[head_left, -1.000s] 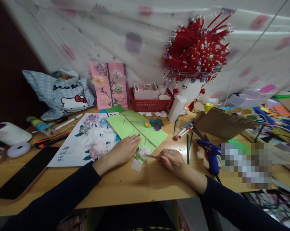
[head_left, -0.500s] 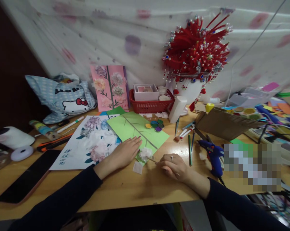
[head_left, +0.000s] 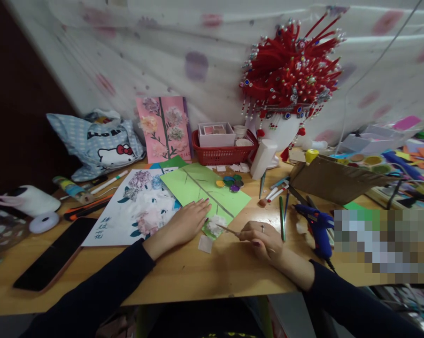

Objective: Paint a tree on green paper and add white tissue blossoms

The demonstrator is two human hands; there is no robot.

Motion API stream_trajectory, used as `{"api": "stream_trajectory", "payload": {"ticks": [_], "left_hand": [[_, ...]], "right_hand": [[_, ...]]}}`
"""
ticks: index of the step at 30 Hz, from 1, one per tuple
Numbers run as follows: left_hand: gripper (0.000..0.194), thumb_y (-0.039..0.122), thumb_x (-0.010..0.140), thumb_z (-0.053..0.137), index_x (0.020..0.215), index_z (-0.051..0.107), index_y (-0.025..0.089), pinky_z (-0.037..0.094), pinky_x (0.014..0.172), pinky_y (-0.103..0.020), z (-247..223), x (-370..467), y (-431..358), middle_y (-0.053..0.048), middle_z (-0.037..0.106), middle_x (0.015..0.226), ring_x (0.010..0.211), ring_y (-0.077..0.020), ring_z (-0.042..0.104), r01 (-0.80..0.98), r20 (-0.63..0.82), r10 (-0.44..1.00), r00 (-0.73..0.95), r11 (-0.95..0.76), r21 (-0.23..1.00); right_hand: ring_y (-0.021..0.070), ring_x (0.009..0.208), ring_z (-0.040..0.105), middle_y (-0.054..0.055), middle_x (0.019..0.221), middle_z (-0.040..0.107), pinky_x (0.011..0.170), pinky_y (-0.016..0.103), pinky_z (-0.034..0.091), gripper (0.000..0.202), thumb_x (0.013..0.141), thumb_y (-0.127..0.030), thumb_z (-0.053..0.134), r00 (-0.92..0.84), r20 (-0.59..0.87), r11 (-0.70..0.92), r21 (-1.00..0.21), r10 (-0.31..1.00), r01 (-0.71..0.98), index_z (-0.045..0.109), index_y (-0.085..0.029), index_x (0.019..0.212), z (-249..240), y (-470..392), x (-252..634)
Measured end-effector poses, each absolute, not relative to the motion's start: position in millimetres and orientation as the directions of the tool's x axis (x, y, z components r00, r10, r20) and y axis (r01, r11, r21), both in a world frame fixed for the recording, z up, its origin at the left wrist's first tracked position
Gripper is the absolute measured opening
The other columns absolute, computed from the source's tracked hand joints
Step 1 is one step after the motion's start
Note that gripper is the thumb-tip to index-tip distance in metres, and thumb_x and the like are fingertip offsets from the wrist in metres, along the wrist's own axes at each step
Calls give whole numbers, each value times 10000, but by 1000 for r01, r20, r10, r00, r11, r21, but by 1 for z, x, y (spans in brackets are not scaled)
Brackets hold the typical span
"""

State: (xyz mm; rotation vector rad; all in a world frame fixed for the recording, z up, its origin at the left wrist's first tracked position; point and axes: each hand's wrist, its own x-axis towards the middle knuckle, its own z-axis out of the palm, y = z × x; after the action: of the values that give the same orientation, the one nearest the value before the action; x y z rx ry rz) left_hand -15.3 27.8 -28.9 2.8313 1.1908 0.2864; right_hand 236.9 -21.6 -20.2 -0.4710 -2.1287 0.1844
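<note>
My left hand [head_left: 188,220] lies flat with fingers stretched, palm down on the near left edge of the light green paper [head_left: 194,180], which has a drawn stem with branches. Pinched in my right hand [head_left: 263,241] is a thin pointed stick [head_left: 228,230]. Its tip reaches the edge of a white tissue-paper flower [head_left: 216,225] at the paper's near corner; whether it touches cannot be made out. Just below that lies a small white tissue square [head_left: 205,244]. Left of my left hand is white paper [head_left: 109,230] with tissue flowers and handwriting.
Small paint pots [head_left: 235,188] sit on the green paper's far right. Brushes [head_left: 273,193], a green pencil [head_left: 282,218] and a blue glue gun [head_left: 317,230] lie right. A phone [head_left: 57,253] lies left. Behind stand a red basket [head_left: 226,154] and a red beaded headdress [head_left: 296,75].
My right hand has drawn back slightly to the right, and more of the stick shows. My left hand stays on the paper. The whole view has shifted a little.
</note>
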Motion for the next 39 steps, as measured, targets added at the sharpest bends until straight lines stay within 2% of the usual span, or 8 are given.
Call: {"api": "stream_trajectory", "payload": {"ticks": [5,10,16,20,25,30,35,39], "left_hand": [[418,225,937,367,1324,487,124,332,1091,-387,-27,-15,27,-137,457,1427,1327,-230,418,703,169,717,676,-697,141],[419,237,938,358,1322,491,135,348,1080,-406,-30,-16,27,-137,459,1425,1324,-235,423,693,192,717,670,-697,184],[428,215,930,356,1327,485,120,346,1082,-395,-26,-14,26,-134,460,1427,1325,-236,421,704,163,719,676,-695,146],[431,218,932,362,1332,478,107,332,1094,-386,-24,-14,25,-135,454,1432,1329,-236,415,714,134,726,674,-687,135],[427,225,934,366,1335,477,125,333,1092,-386,-26,-14,26,-127,454,1433,1332,-229,411,712,148,727,671,-687,148],[436,226,943,355,1349,464,106,329,1096,-394,-25,-14,25,-130,436,1444,1336,-239,404,727,106,735,670,-678,110],[434,223,948,357,1355,455,107,323,1101,-379,-25,-13,25,-125,428,1452,1343,-227,392,727,121,733,670,-680,94],[424,213,946,367,1345,461,107,325,1100,-368,-26,-13,24,-124,437,1447,1339,-225,397,724,123,732,671,-682,106]], "right_hand": [[137,487,531,28,562,562,465,248,387,425,992,-267,246,-473,759,891,-336,448,305,605,-177,784,-21,-21,237],[149,551,591,38,626,616,512,254,440,382,994,-300,271,-380,749,827,-395,542,401,608,-186,854,-20,-20,237],[139,553,585,41,628,615,509,239,436,388,1001,-328,270,-515,739,900,-337,435,276,609,-180,881,-22,-18,236],[143,557,591,38,625,615,519,249,442,399,1004,-307,249,-419,744,849,-398,521,348,602,-183,866,-19,-19,236],[132,525,586,31,608,632,490,244,419,383,994,-267,284,-443,739,850,-343,507,400,619,-181,830,-17,-21,236],[138,536,591,23,584,626,527,257,427,418,993,-261,279,-232,755,746,-458,613,482,621,-185,763,-20,-23,242],[134,537,618,25,601,662,531,249,456,448,994,-336,296,-324,660,722,-511,677,467,637,-189,746,-16,-21,238],[120,467,604,4,512,634,486,231,453,502,996,-365,304,-151,607,593,-643,781,485,649,-190,675,-15,-19,238]]}}
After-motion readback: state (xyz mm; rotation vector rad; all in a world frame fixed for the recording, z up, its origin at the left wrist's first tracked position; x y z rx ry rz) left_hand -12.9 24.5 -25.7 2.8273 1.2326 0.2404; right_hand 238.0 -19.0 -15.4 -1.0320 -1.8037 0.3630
